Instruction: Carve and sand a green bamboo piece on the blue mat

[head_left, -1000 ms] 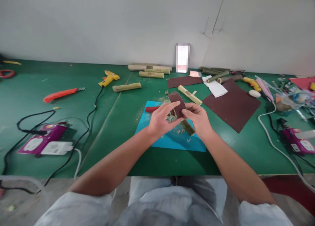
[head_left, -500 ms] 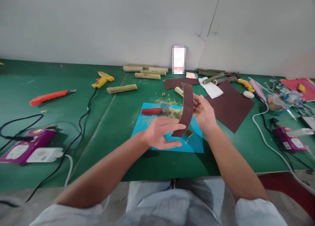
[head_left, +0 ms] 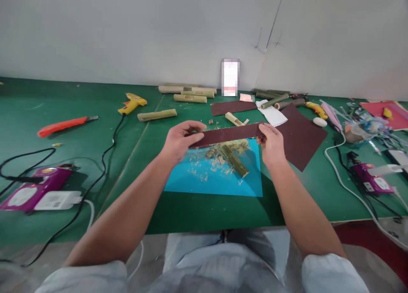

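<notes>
A brown strip of sandpaper (head_left: pixel 228 134) is stretched nearly level between my two hands, above the blue sheet (head_left: pixel 188 184). My left hand (head_left: pixel 181 140) pinches its left end between thumb and fingers. At the other end, my right hand (head_left: pixel 272 142) grips the strip's right tip. Below it on the blue sheet lies a short green bamboo piece (head_left: pixel 235 160) among wood shavings (head_left: pixel 216 153). Just behind the strip sits a pale cut bamboo piece (head_left: pixel 235 119). The red-handled tool seen earlier is now hidden.
Bamboo tubes (head_left: pixel 190 98) lie along the back near a phone (head_left: pixel 230 78). At left are a yellow glue gun (head_left: pixel 133 103), an orange-handled knife (head_left: pixel 63 126) and a purple power strip (head_left: pixel 44 182). A large sandpaper sheet (head_left: pixel 304 137) and another power strip (head_left: pixel 371 178) lie at right.
My left hand has moved left and up and now holds the strip's left end. The strip has turned from upright and curved to nearly level and pulled straight.
</notes>
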Tool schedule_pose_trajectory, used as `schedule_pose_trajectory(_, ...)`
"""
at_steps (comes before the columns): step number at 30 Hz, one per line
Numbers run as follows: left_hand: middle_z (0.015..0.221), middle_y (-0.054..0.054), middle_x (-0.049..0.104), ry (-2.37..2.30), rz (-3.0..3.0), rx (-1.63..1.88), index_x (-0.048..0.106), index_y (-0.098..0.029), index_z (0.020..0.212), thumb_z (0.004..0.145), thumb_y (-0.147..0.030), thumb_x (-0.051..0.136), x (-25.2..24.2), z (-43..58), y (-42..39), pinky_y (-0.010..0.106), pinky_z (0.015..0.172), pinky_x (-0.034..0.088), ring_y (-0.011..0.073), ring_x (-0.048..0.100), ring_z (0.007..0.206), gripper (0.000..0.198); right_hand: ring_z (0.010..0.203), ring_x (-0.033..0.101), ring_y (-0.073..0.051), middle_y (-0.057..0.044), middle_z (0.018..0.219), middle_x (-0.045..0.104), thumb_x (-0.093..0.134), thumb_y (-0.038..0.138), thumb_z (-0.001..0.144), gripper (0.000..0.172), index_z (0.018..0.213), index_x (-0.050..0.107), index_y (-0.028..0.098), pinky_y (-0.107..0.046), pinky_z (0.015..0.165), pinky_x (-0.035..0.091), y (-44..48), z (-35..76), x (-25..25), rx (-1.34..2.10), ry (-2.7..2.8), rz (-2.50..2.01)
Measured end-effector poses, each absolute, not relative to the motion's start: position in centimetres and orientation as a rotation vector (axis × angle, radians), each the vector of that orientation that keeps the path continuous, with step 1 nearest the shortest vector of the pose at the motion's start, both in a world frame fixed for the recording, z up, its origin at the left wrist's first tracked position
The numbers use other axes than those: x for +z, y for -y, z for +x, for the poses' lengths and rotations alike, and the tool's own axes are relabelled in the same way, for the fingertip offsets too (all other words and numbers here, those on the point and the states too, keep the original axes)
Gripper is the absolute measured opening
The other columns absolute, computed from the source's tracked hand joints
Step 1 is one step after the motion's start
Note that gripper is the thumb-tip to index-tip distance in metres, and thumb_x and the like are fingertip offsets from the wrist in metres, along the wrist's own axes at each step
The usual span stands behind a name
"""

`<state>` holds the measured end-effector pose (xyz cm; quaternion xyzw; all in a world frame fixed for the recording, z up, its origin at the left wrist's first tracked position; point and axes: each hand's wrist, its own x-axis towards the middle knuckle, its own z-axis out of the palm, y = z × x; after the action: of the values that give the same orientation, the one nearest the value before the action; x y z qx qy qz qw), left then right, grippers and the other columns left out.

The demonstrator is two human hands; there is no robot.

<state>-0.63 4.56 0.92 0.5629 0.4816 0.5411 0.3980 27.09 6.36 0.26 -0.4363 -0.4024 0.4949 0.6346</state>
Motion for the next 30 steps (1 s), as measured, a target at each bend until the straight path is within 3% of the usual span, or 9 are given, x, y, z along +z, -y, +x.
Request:
schedule_pose_trajectory(4, 0.078, 0.004, 0.066, -1.170, 0.995, 1.562, 0.071, -0.021, 0.100, 0.082, -0.048, 0.068, 0.8, -1.6, -6.0, 0.022, 0.046, 0.046, 0.0135, 0.060, 0.060, 0.032, 0.050, 0.046, -0.009, 0.005, 0.058, 0.052, 0.075, 0.032, 0.070, 0.018, 0.071, 0.062, 0.021, -0.026, 0.048, 0.036, -5.9, 26.7, 0.5, 1.217, 0.946, -1.031)
schedule_pose_trajectory(8, 0.097, 0.012, 0.072, -1.011, 0.928, 1.615, 0.065, -0.020, 0.110, 0.091, -0.071, 0.043, 0.6, 0.1, -5.5, 0.029, 0.062, 0.056, 0.0205, 0.070, 0.084, 0.058, 0.058, 0.057, -0.011, 0.005, 0.067, 0.060, 0.079, 0.035, 0.067, 0.026, 0.077, 0.058, 0.023, -0.029, 0.061, 0.052, -5.1, 25.2, 0.5, 1.341, 0.848, -0.910)
schedule_pose_trajectory(11, 0.114, 0.016, 0.071, -0.908, 1.073, 1.343, 0.058, -0.017, 0.127, 0.090, -0.061, 0.056, 0.0, 2.8, -3.9, 0.032, 0.068, 0.057, 0.0226, 0.071, 0.092, 0.057, 0.063, 0.065, -0.015, 0.002, 0.077, 0.068, 0.080, 0.038, 0.066, 0.033, 0.084, 0.055, 0.025, -0.037, 0.071, 0.057, -4.1, 23.4, 0.2, 1.464, 0.875, -0.886)
schedule_pose_trajectory(13, 0.111, 0.014, 0.071, -0.902, 1.179, 1.233, 0.053, -0.017, 0.134, 0.085, -0.045, 0.070, -0.4, 4.4, -2.9, 0.030, 0.068, 0.055, 0.0213, 0.070, 0.089, 0.059, 0.067, 0.067, -0.017, 0.001, 0.080, 0.069, 0.079, 0.040, 0.068, 0.033, 0.084, 0.054, 0.025, -0.038, 0.074, 0.057, -3.4, 22.5, -0.1, 1.522, 0.919, -0.895)
schedule_pose_trajectory(16, 0.103, 0.009, 0.072, -0.935, 1.239, 1.325, 0.050, -0.020, 0.137, 0.081, -0.034, 0.076, -0.8, 5.4, -2.1, 0.030, 0.069, 0.056, 0.0194, 0.069, 0.085, 0.064, 0.069, 0.065, -0.015, 0.002, 0.076, 0.067, 0.078, 0.038, 0.071, 0.027, 0.082, 0.058, 0.024, -0.034, 0.073, 0.055, -2.8, 21.9, -0.5, 1.508, 1.055, -0.965)
schedule_pose_trajectory(20, 0.097, 0.005, 0.072, -1.079, 1.332, 1.448, 0.065, -0.021, 0.121, 0.078, -0.027, 0.077, -1.2, 4.8, -2.1, 0.028, 0.072, 0.055, 0.0161, 0.067, 0.084, 0.044, 0.064, 0.059, -0.013, 0.002, 0.070, 0.062, 0.075, 0.036, 0.075, 0.021, 0.084, 0.061, 0.023, -0.030, 0.064, 0.049, -2.6, 22.0, -0.7, 1.440, 1.265, -1.011)
schedule_pose_trajectory(23, 0.088, 0.003, 0.071, -1.184, 1.377, 1.432, 0.073, -0.019, 0.102, 0.079, -0.027, 0.075, -1.0, 4.1, -2.1, 0.025, 0.065, 0.052, 0.0132, 0.064, 0.075, 0.024, 0.079, 0.064, -0.016, -0.001, 0.094, 0.067, 0.073, 0.034, 0.078, 0.032, 0.108, 0.063, 0.027, -0.033, 0.072, 0.053, -2.4, 22.5, -0.4, 1.294, 1.383, -0.927)
schedule_pose_trajectory(26, 0.089, 0.004, 0.072, -1.194, 1.404, 1.390, 0.075, -0.019, 0.101, 0.081, -0.030, 0.073, -0.7, 3.7, -1.9, 0.026, 0.064, 0.051, 0.0137, 0.063, 0.072, 0.023, 0.089, 0.065, -0.018, -0.003, 0.112, 0.068, 0.070, 0.028, 0.080, 0.044, 0.123, 0.061, 0.032, -0.038, 0.081, 0.055, -2.1, 23.0, 0.0, 1.113, 1.689, -0.887)
schedule_pose_trajectory(30, 0.102, 0.006, 0.074, -1.146, 1.452, 1.370, 0.076, -0.021, 0.103, 0.083, -0.032, 0.068, -0.5, 3.4, -1.7, 0.030, 0.070, 0.055, 0.0186, 0.067, 0.084, 0.024, 0.088, 0.066, -0.020, -0.002, 0.108, 0.070, 0.069, 0.027, 0.082, 0.032, 0.113, 0.067, 0.031, -0.041, 0.083, 0.055, -1.9, 23.1, -0.1, 0.854, 1.852, -0.900)
